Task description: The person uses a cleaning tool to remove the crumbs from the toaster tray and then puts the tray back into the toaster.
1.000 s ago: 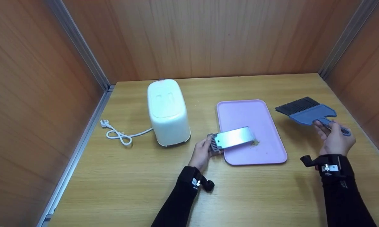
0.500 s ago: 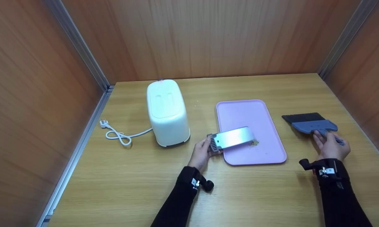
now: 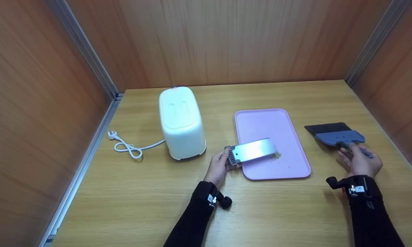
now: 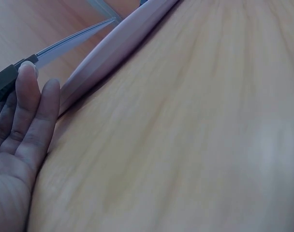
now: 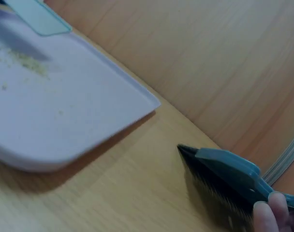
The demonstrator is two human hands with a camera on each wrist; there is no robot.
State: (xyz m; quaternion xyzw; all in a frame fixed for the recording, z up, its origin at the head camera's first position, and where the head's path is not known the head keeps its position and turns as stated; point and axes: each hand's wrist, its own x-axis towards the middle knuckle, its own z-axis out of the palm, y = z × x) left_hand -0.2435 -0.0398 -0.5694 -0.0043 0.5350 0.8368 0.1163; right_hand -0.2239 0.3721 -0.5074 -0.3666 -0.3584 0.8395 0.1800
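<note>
In the head view my left hand (image 3: 218, 167) grips the grey slotted end of a flat, shiny metal crumb tray (image 3: 255, 150). Its far end tilts down over a pink tray (image 3: 264, 123), close to a small heap of crumbs (image 3: 276, 155). The left wrist view catches the metal piece edge-on (image 4: 74, 42) above the pink rim. To the right, a blue hand brush (image 3: 339, 137) with dark bristles rests on the table. My right hand (image 3: 363, 164) is at its handle, thumb apart from it and fingers loosened. Fingertips (image 5: 278, 205) overlap the handle in the right wrist view.
A white toaster-shaped appliance (image 3: 182, 127) stands left of the pink tray. Its white cord (image 3: 132, 149) lies looped on the wooden table (image 3: 141, 199), ending in a plug (image 3: 112, 134). Wood-grain panels (image 3: 226, 41) enclose the table at the back and both sides.
My right hand has lowered the brush from the air to the table, bristles turning more level, and the thumb has moved off the handle. The left hand and metal crumb tray have stayed put.
</note>
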